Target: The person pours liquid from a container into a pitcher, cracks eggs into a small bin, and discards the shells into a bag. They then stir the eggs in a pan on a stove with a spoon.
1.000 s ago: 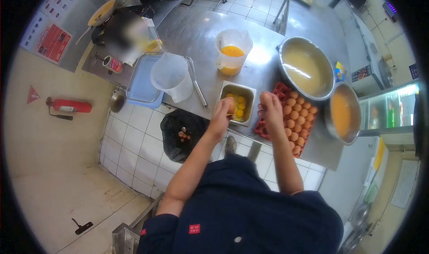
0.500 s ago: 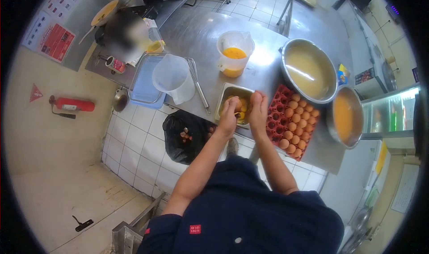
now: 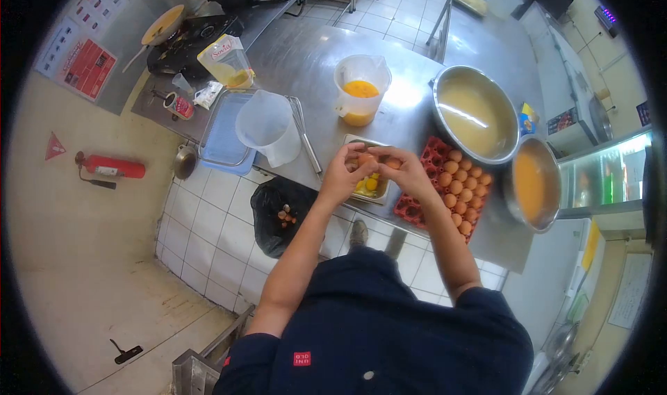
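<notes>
My left hand [image 3: 340,178] and my right hand [image 3: 413,179] come together over a small rectangular metal pan [image 3: 379,200]. A brown eggshell [image 3: 366,159] is pinched in the left fingers, and a second brown shell piece [image 3: 393,163] is in the right fingers. Below them, raw egg yolks [image 3: 371,184] lie in the pan, whose far side is partly hidden by my hands. Just right of the pan, a red egg tray [image 3: 432,164] holds several whole brown eggs [image 3: 458,186] on its right side, with bare cups on its left.
A jug of beaten egg [image 3: 361,93] stands beyond the pan. Left are a whisk [image 3: 306,134], a translucent jug [image 3: 267,127] and a blue tray [image 3: 226,134]. Two large bowls, one of pale liquid [image 3: 476,110], one orange [image 3: 531,183], stand right. A black bag [image 3: 267,221] with shells sits below.
My hands have drawn closer together over the pan. My right hand has come inward from the pan's right edge and now has a shell piece in its fingers.
</notes>
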`<state>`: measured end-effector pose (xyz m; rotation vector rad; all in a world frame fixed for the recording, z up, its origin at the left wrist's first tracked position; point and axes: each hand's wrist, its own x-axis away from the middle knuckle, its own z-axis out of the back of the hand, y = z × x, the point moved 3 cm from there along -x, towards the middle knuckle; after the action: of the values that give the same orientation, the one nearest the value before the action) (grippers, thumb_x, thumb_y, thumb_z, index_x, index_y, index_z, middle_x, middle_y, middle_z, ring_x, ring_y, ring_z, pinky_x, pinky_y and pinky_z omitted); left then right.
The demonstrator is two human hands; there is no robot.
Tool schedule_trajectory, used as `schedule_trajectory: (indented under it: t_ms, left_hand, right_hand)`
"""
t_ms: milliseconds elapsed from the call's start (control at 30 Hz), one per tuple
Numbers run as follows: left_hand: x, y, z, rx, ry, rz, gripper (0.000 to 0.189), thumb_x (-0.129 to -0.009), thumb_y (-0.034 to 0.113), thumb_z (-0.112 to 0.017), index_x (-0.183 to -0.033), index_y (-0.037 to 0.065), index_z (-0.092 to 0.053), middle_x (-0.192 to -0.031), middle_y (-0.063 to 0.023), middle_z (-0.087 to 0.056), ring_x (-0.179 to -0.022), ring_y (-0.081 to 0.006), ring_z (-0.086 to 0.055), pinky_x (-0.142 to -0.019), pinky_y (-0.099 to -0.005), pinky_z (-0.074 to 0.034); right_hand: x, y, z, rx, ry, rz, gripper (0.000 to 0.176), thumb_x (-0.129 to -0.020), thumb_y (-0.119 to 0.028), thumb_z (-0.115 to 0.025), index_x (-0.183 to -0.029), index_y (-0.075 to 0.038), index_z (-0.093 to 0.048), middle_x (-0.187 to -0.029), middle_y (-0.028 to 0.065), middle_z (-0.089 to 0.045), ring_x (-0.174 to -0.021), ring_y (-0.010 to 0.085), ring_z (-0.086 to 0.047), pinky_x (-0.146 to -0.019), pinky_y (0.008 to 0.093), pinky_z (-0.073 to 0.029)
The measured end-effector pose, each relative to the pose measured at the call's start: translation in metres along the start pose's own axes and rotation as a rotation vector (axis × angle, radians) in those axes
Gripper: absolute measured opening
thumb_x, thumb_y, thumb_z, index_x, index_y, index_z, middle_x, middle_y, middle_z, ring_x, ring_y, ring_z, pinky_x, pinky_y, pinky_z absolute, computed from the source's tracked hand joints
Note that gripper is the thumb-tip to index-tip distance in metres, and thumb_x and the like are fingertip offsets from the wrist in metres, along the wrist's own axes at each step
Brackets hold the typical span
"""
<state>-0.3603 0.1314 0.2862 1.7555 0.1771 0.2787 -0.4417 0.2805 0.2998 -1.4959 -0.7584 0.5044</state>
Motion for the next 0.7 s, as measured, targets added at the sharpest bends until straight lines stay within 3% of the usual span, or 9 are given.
schedule_trajectory:
  t_ms: [133, 233, 300, 433, 500, 633, 667, 700]
  left_hand:
    - [-0.002, 0.0, 0.005, -0.047, -0.111, 0.033, 0.046, -0.086, 0.018, -0.076, -0.122, -0.005, -0.059, -0.108, -0.0103, -0.067, -0.1, -0.0138, -0.065, -0.088, -0.0269, -0.053]
    - [-0.003, -0.001, 0.008, -0.221, -0.108, -0.025, 0.05, -0.086, 0.021, -0.076, -0.125, -0.005, -0.06, -0.11, -0.0116, -0.067, -0.098, -0.0138, -0.065, -0.085, -0.0262, -0.053]
    - [-0.003, 0.002, 0.01, -0.361, -0.141, -0.045, 0.048, -0.087, 0.022, -0.076, -0.126, -0.003, -0.062, -0.109, -0.0101, -0.068, -0.094, -0.013, -0.066, -0.082, -0.0255, -0.053]
    - [-0.002, 0.002, 0.011, -0.303, -0.122, -0.068, 0.049, -0.085, 0.028, -0.077, -0.121, -0.003, -0.065, -0.104, -0.0127, -0.069, -0.091, -0.0162, -0.068, -0.079, -0.0266, -0.053]
    - [-0.001, -0.001, 0.014, -0.311, -0.118, 0.014, 0.043, -0.089, 0.02, -0.073, -0.125, -0.001, -0.062, -0.108, -0.0094, -0.069, -0.091, -0.0117, -0.066, -0.081, -0.0248, -0.053]
    - [-0.003, -0.004, 0.024, -0.197, -0.114, 0.04, 0.041, -0.089, 0.017, -0.072, -0.125, 0.0, -0.063, -0.109, -0.0085, -0.067, -0.091, -0.0139, -0.067, -0.082, -0.0269, -0.054]
    - [-0.004, 0.001, 0.027, -0.414, -0.133, -0.118, 0.042, -0.087, 0.016, -0.073, -0.125, 0.002, -0.063, -0.111, -0.0082, -0.066, -0.092, -0.016, -0.067, -0.083, -0.0288, -0.054]
    - [-0.004, 0.005, 0.028, -0.63, -0.15, -0.278, 0.042, -0.086, 0.014, -0.073, -0.125, 0.003, -0.063, -0.112, -0.0079, -0.064, -0.093, -0.018, -0.067, -0.084, -0.0307, -0.054]
  right_hand:
    - [0.0, -0.001, 0.008, 0.037, -0.005, 0.008, 0.036, -0.087, -0.005, -0.069, -0.122, 0.0, -0.062, -0.101, 0.004, -0.068, -0.082, 0.0093, -0.061, -0.075, 0.0233, -0.051]
    - [-0.001, 0.002, 0.006, 0.102, 0.017, 0.135, 0.035, -0.086, -0.004, -0.068, -0.12, 0.001, -0.063, -0.103, 0.0047, -0.069, -0.088, 0.0099, -0.062, -0.08, 0.0245, -0.052]
    - [0.0, 0.007, 0.007, 0.11, -0.004, 0.081, 0.035, -0.086, -0.004, -0.068, -0.12, 0.0, -0.062, -0.104, 0.0045, -0.068, -0.091, 0.0104, -0.061, -0.083, 0.0246, -0.051]
    - [-0.003, 0.022, 0.01, 0.057, -0.019, 0.009, 0.034, -0.086, -0.006, -0.069, -0.119, 0.0, -0.063, -0.111, 0.0044, -0.067, -0.096, 0.0107, -0.061, -0.087, 0.0251, -0.05]
    - [-0.001, 0.016, 0.007, 0.005, 0.008, -0.006, 0.032, -0.087, -0.006, -0.069, -0.118, 0.001, -0.064, -0.113, 0.0042, -0.066, -0.096, 0.0105, -0.061, -0.086, 0.0254, -0.051]
    - [-0.001, 0.017, 0.014, 0.077, 0.046, 0.023, 0.026, -0.087, -0.007, -0.069, -0.113, -0.003, -0.066, -0.113, 0.0049, -0.067, -0.092, 0.0145, -0.065, -0.083, 0.0274, -0.053]
    - [0.0, 0.009, 0.013, 0.077, 0.047, 0.023, 0.026, -0.087, -0.007, -0.069, -0.113, -0.003, -0.066, -0.113, 0.0049, -0.067, -0.092, 0.0145, -0.065, -0.083, 0.0274, -0.053]
    - [0.003, -0.008, 0.011, 0.487, 0.029, 0.134, 0.026, -0.086, -0.008, -0.068, -0.112, -0.006, -0.067, -0.111, 0.0064, -0.068, -0.092, 0.0182, -0.066, -0.083, 0.0288, -0.053]
